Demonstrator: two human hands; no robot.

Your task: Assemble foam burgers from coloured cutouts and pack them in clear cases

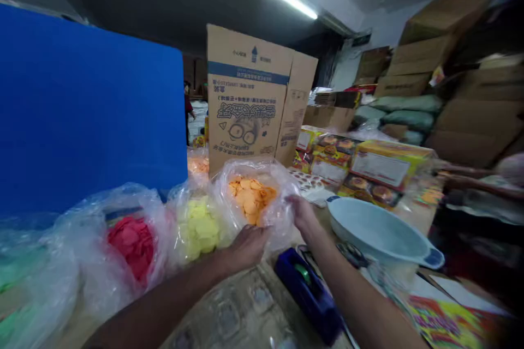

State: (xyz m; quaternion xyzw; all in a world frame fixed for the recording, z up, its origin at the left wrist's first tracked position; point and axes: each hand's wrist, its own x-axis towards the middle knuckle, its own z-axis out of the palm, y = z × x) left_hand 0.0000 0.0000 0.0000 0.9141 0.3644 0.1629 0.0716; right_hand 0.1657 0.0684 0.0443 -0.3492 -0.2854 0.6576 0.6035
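A clear plastic bag of orange discs [250, 196] stands on the table in front of me. My left hand [245, 245] grips its lower left side with curled fingers. My right hand [301, 212] pinches the bag's right edge. To the left of it sit a bag of yellow discs [200, 226] and a bag of red discs [131, 242].
A blue tape dispenser [307, 292] lies under my right forearm. A pale blue basin [380, 234] sits to the right, with colourful boxed goods [360, 166] behind it. An upside-down cardboard box [254, 101] stands behind the bags, a blue panel [90, 114] at left. Stacked cartons [450, 71] fill the right.
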